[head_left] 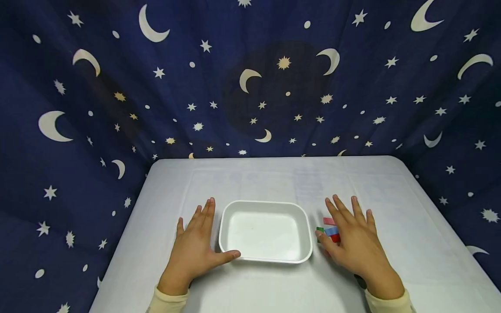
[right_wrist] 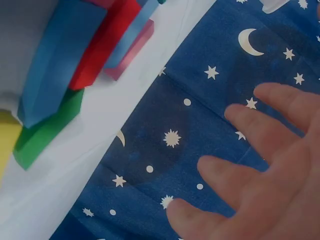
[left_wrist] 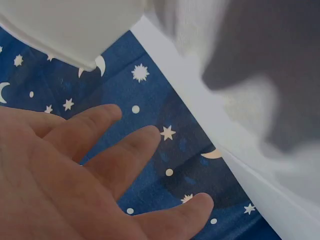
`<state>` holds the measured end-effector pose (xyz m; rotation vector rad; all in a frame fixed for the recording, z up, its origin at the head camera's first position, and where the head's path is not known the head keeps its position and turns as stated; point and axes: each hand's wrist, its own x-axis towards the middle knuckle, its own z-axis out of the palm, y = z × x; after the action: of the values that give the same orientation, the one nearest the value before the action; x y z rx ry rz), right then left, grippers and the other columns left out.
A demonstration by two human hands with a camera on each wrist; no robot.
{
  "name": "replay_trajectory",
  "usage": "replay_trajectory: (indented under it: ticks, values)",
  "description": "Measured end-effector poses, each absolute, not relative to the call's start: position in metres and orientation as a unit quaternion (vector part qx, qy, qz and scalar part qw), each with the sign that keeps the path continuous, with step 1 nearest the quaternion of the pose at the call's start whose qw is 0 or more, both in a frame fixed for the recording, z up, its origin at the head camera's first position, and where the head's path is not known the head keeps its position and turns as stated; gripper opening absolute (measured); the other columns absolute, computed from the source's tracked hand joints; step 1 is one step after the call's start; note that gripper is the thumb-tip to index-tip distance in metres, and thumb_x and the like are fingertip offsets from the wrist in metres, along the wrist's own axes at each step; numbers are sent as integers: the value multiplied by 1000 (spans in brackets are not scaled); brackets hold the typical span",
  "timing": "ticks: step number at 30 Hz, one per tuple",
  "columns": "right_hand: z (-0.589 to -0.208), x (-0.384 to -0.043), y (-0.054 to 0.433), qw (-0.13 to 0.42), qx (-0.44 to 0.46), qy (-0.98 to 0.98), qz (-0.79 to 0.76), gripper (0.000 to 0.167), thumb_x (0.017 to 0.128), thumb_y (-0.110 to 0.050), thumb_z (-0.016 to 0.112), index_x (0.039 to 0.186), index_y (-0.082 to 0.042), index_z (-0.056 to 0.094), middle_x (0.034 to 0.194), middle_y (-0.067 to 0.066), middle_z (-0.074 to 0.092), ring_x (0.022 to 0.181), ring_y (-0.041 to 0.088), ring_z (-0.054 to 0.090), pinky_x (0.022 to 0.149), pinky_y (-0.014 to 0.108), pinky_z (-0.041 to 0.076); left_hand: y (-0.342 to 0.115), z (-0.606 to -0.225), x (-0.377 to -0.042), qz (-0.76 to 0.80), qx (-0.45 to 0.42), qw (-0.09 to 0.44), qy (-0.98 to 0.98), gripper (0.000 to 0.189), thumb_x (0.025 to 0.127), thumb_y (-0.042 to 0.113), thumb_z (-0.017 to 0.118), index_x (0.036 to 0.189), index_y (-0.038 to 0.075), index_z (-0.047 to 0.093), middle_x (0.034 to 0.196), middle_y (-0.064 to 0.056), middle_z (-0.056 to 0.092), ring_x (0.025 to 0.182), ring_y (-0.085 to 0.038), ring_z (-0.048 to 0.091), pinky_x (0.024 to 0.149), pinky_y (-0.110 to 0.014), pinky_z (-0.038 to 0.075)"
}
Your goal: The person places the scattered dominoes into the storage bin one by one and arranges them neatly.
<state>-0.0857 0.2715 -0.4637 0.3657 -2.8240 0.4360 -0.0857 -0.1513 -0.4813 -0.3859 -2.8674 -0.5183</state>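
Observation:
A white rectangular tray (head_left: 266,230) sits on the table between the two hands, with nothing in it. My left hand (head_left: 193,250) is at the tray's left side, fingers straight and thumb stretched out over the near left corner. To the right of the tray, my right hand (head_left: 358,243) is spread flat above a small pile of coloured blocks, hiding part of it. Pink (head_left: 329,221), blue (head_left: 331,231), green (head_left: 320,228) and red (head_left: 335,238) pieces show beside the thumb. The right wrist view also reveals a yellow block (right_wrist: 7,145). Neither hand grips anything.
A white cloth covers the table (head_left: 242,178). Behind it and along both sides hangs a dark blue curtain (head_left: 219,52) printed with moons and stars. In the left wrist view, part of the white tray (left_wrist: 70,25) appears at the top left.

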Motion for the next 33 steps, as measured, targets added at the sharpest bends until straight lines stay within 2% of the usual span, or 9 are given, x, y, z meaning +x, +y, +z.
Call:
replay_trajectory:
  ticks: [4, 8, 14, 16, 21, 24, 27, 30, 33]
  values:
    - [-467, -86, 274, 111, 135, -970, 172, 83, 92, -36, 75, 165, -20, 39, 168, 11, 37, 158, 50, 11, 117, 74, -9, -145, -483, -83, -182, -131, 83, -971, 148, 60, 105, 56, 172, 21, 7, 169, -1, 36, 154, -33, 35, 110, -82, 21]
    - [-472, -87, 275, 89, 137, -971, 176, 88, 83, -24, 76, 164, -19, 42, 167, 8, 40, 157, 51, 15, 117, 75, -8, -140, -486, -81, -183, -125, 59, -973, 150, 58, 106, 57, 172, 21, 6, 167, -1, 38, 154, -33, 35, 109, -83, 23]
    - [-478, -88, 272, 76, 148, -970, 177, 95, 76, -26, 84, 162, -16, 45, 164, 8, 45, 155, 52, 19, 116, 78, -3, -136, -490, -80, -184, -111, 19, -976, 152, 56, 108, 54, 172, 24, 2, 165, -6, 43, 152, -33, 39, 105, -80, 34]
    - [-480, -88, 272, 71, 149, -970, 178, 95, 76, -26, 84, 162, -16, 45, 164, 8, 46, 155, 53, 20, 116, 78, -2, -135, -491, -80, -187, -106, 9, -977, 153, 56, 106, 58, 172, 24, 1, 163, -8, 45, 152, -34, 39, 103, -80, 36]
    - [-483, -89, 271, 56, 145, -972, 175, 95, 76, -27, 85, 162, -19, 45, 161, 7, 49, 154, 53, 22, 116, 79, -1, -134, -493, -79, -187, -102, 0, -977, 152, 58, 100, 67, 172, 22, 2, 162, -9, 46, 152, -37, 38, 102, -80, 36]
    - [-483, -90, 270, 48, 142, -973, 175, 94, 75, -28, 86, 161, -22, 48, 158, 7, 53, 154, 52, 24, 115, 80, 0, -135, -494, -79, -181, -99, -3, -978, 151, 59, 101, 66, 172, 22, 3, 160, -9, 49, 150, -39, 40, 103, -80, 36]
    - [-483, -91, 269, 40, 137, -974, 176, 92, 74, -28, 87, 159, -26, 51, 151, 13, 59, 153, 53, 27, 114, 81, 0, -134, -495, -78, -175, -97, -3, -980, 151, 58, 102, 65, 172, 22, 5, 158, -10, 51, 148, -41, 43, 103, -80, 36]
    - [-484, -92, 269, 36, 132, -976, 170, 91, 74, -28, 87, 158, -27, 52, 143, 20, 64, 150, 55, 31, 111, 84, 6, -133, -495, -77, -175, -97, -1, -980, 150, 59, 101, 65, 172, 22, 7, 156, -9, 53, 147, -42, 44, 102, -81, 36]
    - [-486, -90, 269, 32, 130, -978, 160, 87, 74, -28, 88, 155, -26, 56, 139, 20, 67, 145, 57, 38, 107, 86, 14, -132, -495, -75, -178, -97, -2, -979, 148, 59, 100, 66, 172, 22, 10, 155, -8, 55, 147, -43, 44, 101, -81, 36]
